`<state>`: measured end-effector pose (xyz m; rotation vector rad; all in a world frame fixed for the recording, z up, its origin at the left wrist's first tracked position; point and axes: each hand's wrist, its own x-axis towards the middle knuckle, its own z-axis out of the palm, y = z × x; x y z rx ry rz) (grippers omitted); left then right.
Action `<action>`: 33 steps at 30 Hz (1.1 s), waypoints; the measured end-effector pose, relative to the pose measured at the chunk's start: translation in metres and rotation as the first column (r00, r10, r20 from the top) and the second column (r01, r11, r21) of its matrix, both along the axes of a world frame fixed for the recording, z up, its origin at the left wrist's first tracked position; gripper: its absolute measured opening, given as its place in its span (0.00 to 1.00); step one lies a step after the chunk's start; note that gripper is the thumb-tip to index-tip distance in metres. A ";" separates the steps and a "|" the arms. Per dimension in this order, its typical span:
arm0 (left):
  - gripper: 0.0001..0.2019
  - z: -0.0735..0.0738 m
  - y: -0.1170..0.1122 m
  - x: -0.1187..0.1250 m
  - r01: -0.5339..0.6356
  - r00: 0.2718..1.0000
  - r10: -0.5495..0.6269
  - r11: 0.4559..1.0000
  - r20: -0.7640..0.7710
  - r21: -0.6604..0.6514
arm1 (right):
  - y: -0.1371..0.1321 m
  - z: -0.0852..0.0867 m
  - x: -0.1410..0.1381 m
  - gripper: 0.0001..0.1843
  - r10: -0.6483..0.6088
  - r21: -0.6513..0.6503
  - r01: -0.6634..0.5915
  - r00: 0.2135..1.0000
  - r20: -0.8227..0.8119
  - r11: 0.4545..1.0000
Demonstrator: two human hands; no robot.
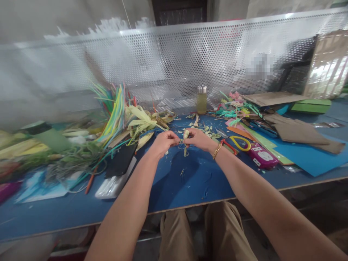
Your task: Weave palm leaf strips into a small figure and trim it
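Over the blue tabletop (174, 181), my left hand (165, 140) and my right hand (198, 138) meet fingertip to fingertip. Between the right thumb and fingers stands a small pale green husk piece (186, 135), with a strip hanging below it. My left fingertips pinch at its side, at a thin strand too small to make out well. Husk scraps (208, 128) lie just behind my hands. Scissors with yellow handles (241, 143) rest right of my right wrist. A larger bunch of corn husks (143, 119) lies beyond my left hand.
Colourful strips (115, 112) stand at the back left, near tangled green yarn (77, 159). A black phone (119, 161) lies on a white case. At the back is a drink bottle (202, 99). A purple case (262, 156), blue paper (307, 156) and brown cardboard (299, 128) fill the right.
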<state>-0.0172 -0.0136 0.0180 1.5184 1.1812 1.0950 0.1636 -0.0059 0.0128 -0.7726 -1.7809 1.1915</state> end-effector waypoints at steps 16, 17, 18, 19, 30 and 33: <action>0.23 0.000 -0.001 -0.001 0.146 0.989 -0.146 0.989 0.032 0.002 | 0.011 -0.010 0.001 0.16 -0.063 -0.217 0.037 0.991 -0.114 0.976; 0.23 0.000 0.000 0.000 0.121 0.992 -0.122 0.993 0.021 0.011 | 0.010 -0.009 0.001 0.17 -0.081 -0.224 0.053 0.990 -0.118 0.973; 0.22 -0.001 0.000 0.000 0.097 0.995 -0.098 0.995 0.010 0.019 | 0.009 -0.008 0.000 0.17 -0.096 -0.229 0.066 0.988 -0.121 0.971; 0.20 -0.002 0.001 0.001 0.076 0.997 -0.076 0.997 0.006 0.025 | 0.009 -0.008 0.000 0.17 -0.099 -0.232 0.068 0.987 -0.126 0.970; 0.18 -0.005 0.000 0.004 0.079 0.996 -0.077 0.996 0.041 -0.047 | 0.007 -0.005 0.000 0.13 -0.123 -0.222 0.103 0.989 -0.076 0.970; 0.18 -0.006 -0.001 0.007 0.075 0.994 -0.071 0.996 0.080 -0.053 | 0.005 -0.002 0.001 0.17 -0.160 -0.205 0.151 0.987 -0.030 0.967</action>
